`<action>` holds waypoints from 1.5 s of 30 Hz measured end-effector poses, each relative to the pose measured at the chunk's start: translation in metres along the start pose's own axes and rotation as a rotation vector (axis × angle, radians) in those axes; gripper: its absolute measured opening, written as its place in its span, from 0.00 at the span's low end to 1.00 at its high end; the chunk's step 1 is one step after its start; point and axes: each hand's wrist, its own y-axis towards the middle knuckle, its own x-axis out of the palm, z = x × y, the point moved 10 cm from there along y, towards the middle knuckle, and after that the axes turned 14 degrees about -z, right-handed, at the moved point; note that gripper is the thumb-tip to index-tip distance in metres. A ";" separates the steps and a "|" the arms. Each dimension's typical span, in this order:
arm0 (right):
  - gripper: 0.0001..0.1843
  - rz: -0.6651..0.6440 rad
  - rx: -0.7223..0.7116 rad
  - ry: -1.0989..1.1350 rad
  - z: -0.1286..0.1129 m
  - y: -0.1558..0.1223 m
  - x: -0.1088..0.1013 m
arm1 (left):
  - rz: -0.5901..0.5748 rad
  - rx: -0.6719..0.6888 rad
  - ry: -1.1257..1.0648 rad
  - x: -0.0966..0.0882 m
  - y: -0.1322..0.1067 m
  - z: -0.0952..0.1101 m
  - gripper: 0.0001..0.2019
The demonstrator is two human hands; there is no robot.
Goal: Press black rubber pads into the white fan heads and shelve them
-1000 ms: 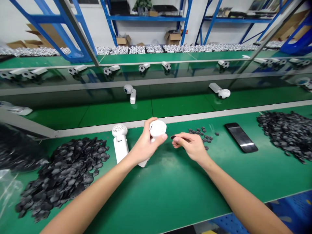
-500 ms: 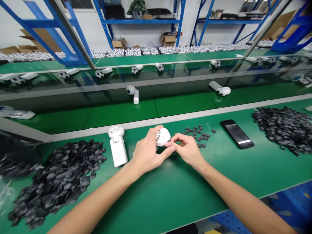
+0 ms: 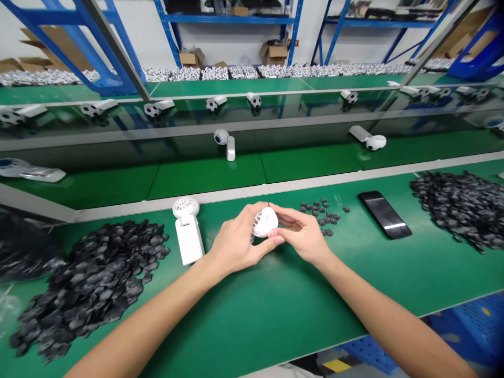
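Note:
Between my two hands is a white handheld fan (image 3: 266,222) with a round, football-like head; its handle is hidden under my left hand. My left hand (image 3: 236,239) wraps the head from the left, thumb along the near side. From the right, my right hand (image 3: 303,233) grips the same head with thumb and fingertips. Any small piece under those fingertips is hidden. Just right of my right hand lie several small black pieces (image 3: 321,212). A second white handheld fan (image 3: 190,239) rests on the green table to the left of my left hand.
A large heap of black flat pieces (image 3: 94,278) covers the left of the table (image 3: 252,315); another black heap (image 3: 460,207) lies far right. A black phone (image 3: 385,214) lies at right. Beyond the rail, fans (image 3: 368,139) lie on a green conveyor (image 3: 208,176).
My right hand's fingers have moved from a pinch at the head's right edge to a wider hold around it. Fans on the conveyor have shifted right. The view has tilted slightly downward.

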 end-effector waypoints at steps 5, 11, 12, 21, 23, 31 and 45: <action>0.36 -0.086 -0.029 -0.281 -0.004 0.003 0.003 | -0.034 -0.119 -0.592 0.004 0.009 -0.015 0.25; 0.40 -0.010 -0.128 -0.569 -0.021 -0.003 0.005 | -0.027 -0.317 -1.257 0.049 0.004 -0.025 0.25; 0.38 -0.004 -0.105 -0.559 -0.020 -0.003 0.004 | -0.030 -0.324 -1.284 0.053 0.003 -0.025 0.25; 0.34 -0.007 -0.143 -0.698 -0.031 -0.008 0.005 | -0.048 -0.232 -1.020 0.038 0.003 -0.022 0.25; 0.36 -0.065 -0.239 -0.747 -0.041 -0.008 0.008 | -0.044 -0.167 -0.770 0.017 0.007 -0.016 0.24; 0.17 0.178 -0.025 -1.146 -0.058 0.000 -0.093 | 0.166 0.029 -0.378 -0.032 -0.012 -0.008 0.35; 0.17 -0.066 0.184 -1.189 -0.005 0.004 -0.122 | 0.211 -0.080 -0.365 0.008 -0.028 -0.042 0.37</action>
